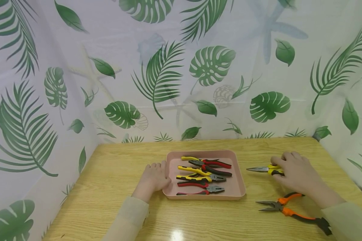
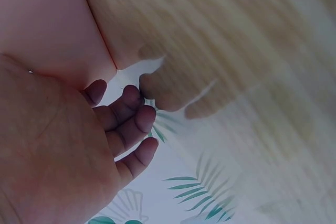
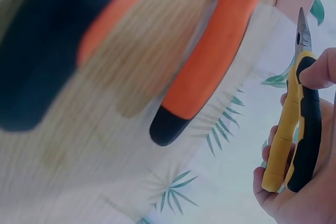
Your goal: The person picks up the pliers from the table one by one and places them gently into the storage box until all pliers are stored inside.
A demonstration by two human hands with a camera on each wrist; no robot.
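A pink tray (image 1: 235, 182) sits mid-table with several pliers (image 1: 203, 174) in it, handles yellow, red and black. My left hand (image 1: 155, 177) rests against the tray's left rim, fingers loosely curled and holding nothing; the left wrist view shows those fingers (image 2: 126, 129) beside the tray's underside (image 2: 47, 19). My right hand (image 1: 294, 170) grips the yellow-and-black long-nose pliers (image 1: 263, 169) by the handles, tip pointing left toward the tray. In the right wrist view the same pliers (image 3: 294, 129) lie in my curled fingers.
Orange-and-black long-nose pliers (image 1: 289, 211) lie on the wooden table (image 1: 108, 187) near my right forearm; their handles (image 3: 210, 61) fill the right wrist view. A leaf-print curtain (image 1: 169, 73) walls the table on three sides.
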